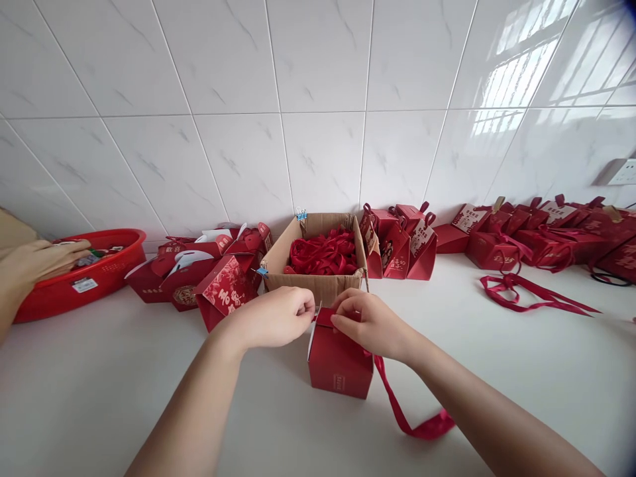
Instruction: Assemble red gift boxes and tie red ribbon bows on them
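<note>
A red cardboard gift box (340,364) stands on the white table in front of me. My left hand (278,317) is closed in a pinch at the box's upper left edge; a bit of red shows at its fingertips, seemingly ribbon, though the grip is mostly hidden. With curled fingers, my right hand (372,323) grips the box's folded top. A dark red ribbon (395,401) emerges below that hand and trails onto the table at the right.
Behind the box, a carton (311,283) holds a heap of red ribbons (322,253). Red gift boxes (226,291) stand at left, more boxes (397,245) at right. A loose ribbon (517,291) lies right. Another person's hand (50,258) reaches into a red basin (74,298).
</note>
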Action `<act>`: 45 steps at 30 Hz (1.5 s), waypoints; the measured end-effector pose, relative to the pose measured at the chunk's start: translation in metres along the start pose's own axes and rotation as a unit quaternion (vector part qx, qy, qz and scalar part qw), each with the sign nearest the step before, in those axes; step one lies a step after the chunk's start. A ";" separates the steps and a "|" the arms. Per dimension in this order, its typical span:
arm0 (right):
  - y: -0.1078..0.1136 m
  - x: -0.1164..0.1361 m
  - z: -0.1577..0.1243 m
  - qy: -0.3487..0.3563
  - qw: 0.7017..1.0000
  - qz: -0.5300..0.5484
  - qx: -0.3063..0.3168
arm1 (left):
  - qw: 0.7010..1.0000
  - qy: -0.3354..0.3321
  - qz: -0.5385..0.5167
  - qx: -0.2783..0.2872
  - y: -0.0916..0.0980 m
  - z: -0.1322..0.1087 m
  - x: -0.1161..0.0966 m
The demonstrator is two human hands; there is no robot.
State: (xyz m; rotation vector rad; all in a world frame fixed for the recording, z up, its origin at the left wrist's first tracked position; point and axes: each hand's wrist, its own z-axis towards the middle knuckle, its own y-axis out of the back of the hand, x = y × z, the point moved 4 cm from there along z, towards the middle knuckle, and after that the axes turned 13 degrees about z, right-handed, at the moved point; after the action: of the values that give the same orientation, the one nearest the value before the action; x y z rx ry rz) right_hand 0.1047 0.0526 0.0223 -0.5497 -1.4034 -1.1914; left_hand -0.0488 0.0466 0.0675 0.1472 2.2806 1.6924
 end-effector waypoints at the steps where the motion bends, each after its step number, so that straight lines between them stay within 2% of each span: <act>1: 0.000 0.000 0.000 0.003 1.000 -0.001 0.001 | 1.000 0.002 -0.002 -0.001 0.001 0.000 0.000; 6: 0.005 0.006 0.000 0.035 0.999 -0.011 0.006 | 0.997 0.034 -0.071 -0.015 0.009 -0.007 0.010; 8: 0.015 0.012 -0.002 0.059 0.998 -0.034 -0.009 | 0.990 0.046 -0.119 -0.067 0.019 -0.012 0.019; 10: 0.031 0.017 -0.005 0.068 0.995 -0.071 -0.036 | 0.971 0.041 -0.174 -0.161 0.033 -0.020 0.028; 13: 0.055 0.021 -0.014 0.027 0.987 -0.148 -0.051 | 0.906 0.000 -0.279 -0.319 0.053 -0.031 0.043; 15: 0.066 0.020 -0.020 -0.023 0.979 -0.202 -0.006 | 0.849 -0.026 -0.364 -0.384 0.059 -0.036 0.052; 16: 0.068 0.018 -0.023 -0.049 0.973 -0.225 0.030 | 0.821 -0.037 -0.407 -0.398 0.060 -0.037 0.055; 19: 0.067 0.008 -0.027 -0.115 0.943 -0.274 0.151 | 0.761 -0.064 -0.505 -0.402 0.061 -0.036 0.057; 21: 0.061 0.001 -0.026 -0.141 0.924 -0.291 0.201 | 0.739 -0.080 -0.537 -0.400 0.062 -0.036 0.055; 25: 0.051 -0.005 -0.018 -0.144 0.913 -0.298 0.239 | 0.702 -0.093 -0.594 -0.382 0.063 -0.035 0.053; 28: 0.052 -0.002 -0.017 -0.138 0.910 -0.294 0.259 | 0.668 -0.100 -0.633 -0.379 0.065 -0.036 0.055; 31: 0.060 0.004 -0.020 -0.144 0.914 -0.277 0.258 | 0.638 -0.094 -0.642 -0.414 0.069 -0.040 0.060; 37: 0.082 0.011 -0.033 -0.173 0.926 -0.270 0.200 | 0.621 -0.114 -0.621 -0.464 0.077 -0.052 0.068; 40: 0.088 0.014 -0.039 -0.154 0.929 -0.283 0.182 | 0.608 -0.122 -0.614 -0.489 0.079 -0.056 0.072; 45: 0.090 0.014 -0.046 -0.169 0.931 -0.292 0.142 | 0.579 -0.132 -0.609 -0.525 0.079 -0.060 0.076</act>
State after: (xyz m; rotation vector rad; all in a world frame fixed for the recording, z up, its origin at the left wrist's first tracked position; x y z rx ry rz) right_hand 0.2004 0.0416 0.0575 -0.1262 -2.0923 -1.3567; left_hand -0.1461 0.0345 0.1455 -1.0621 0.3792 1.5450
